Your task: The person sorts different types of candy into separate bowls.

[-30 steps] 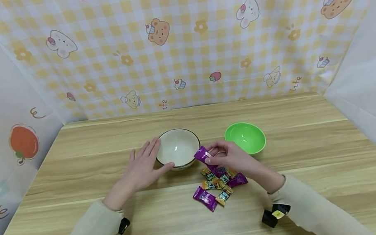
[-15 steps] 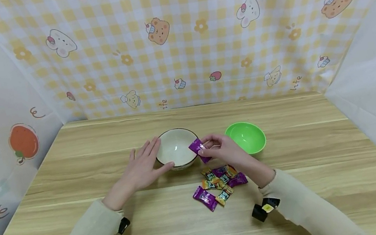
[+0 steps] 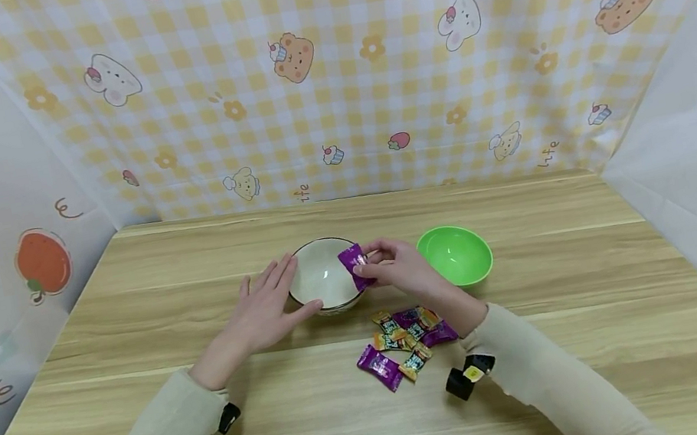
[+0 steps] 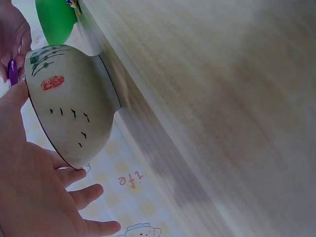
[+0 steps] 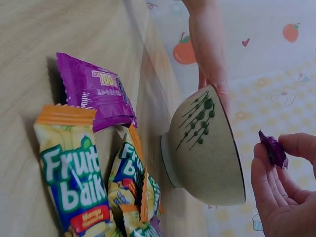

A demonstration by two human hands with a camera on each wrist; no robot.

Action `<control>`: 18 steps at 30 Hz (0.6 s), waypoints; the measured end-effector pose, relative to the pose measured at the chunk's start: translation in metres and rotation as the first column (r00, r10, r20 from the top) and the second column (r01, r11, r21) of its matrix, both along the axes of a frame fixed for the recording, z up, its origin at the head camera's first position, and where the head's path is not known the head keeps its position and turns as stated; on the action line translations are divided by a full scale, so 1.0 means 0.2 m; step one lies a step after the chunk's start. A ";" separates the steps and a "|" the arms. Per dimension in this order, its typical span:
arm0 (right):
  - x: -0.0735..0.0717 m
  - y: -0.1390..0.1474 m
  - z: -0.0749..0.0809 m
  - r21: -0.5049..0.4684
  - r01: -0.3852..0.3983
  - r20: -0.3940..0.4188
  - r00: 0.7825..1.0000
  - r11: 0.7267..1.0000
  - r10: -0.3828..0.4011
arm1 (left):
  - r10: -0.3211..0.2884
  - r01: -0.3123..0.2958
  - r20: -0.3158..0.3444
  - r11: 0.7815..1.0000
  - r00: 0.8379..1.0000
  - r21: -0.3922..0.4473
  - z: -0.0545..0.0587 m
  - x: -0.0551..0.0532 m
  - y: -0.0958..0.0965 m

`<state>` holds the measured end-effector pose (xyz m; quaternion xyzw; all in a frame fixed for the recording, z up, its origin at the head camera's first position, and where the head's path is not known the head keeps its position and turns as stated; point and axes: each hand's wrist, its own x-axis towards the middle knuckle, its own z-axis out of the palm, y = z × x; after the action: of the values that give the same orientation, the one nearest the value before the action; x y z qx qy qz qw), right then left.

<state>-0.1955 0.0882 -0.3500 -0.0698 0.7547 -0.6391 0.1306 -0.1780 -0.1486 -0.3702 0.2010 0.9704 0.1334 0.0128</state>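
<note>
Between thumb and fingers my right hand (image 3: pixel 403 268) pinches a purple-wrapped candy (image 3: pixel 354 266), over the right side of a white bowl (image 3: pixel 323 272) with a dark rim. In the right wrist view the purple candy (image 5: pixel 273 149) is above rim level, apart from the bowl (image 5: pixel 210 153). My left hand (image 3: pixel 260 312) rests against the bowl's left side, fingers straight and spread, thumb at the near rim. Painted leaves and a red mark show on the bowl's outside (image 4: pixel 74 98) in the left wrist view. Nothing lies on the visible part of the bowl's inside.
A green bowl (image 3: pixel 455 255) stands to the right, just beyond my right hand. Nearer me lies a small heap of yellow candies (image 3: pixel 393 340) and purple ones, with a purple candy (image 3: pixel 380 367) at its left front. A checked cloth (image 3: pixel 343 109) hangs behind the table.
My right hand has carried the purple candy left and away from me, from beside the bowl's near right rim to over the bowl. The left hand and both bowls have stayed put.
</note>
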 end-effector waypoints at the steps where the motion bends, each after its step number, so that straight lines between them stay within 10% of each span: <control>1: 0.00 -0.01 0.00 -0.004 0.003 -0.003 1.000 1.000 -0.003 | 0.001 -0.001 0.000 1.000 1.000 0.000 0.00 0.00 0.00; 18: 0.03 0.04 0.00 -0.089 -0.099 -0.059 0.994 0.991 0.094 | 0.003 -0.003 0.001 1.000 1.000 0.000 0.00 0.00 0.00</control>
<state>-0.1902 0.0954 -0.3504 -0.1297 0.7234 -0.6641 0.1374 -0.1781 -0.1485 -0.3709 0.1994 0.9706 0.1338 0.0132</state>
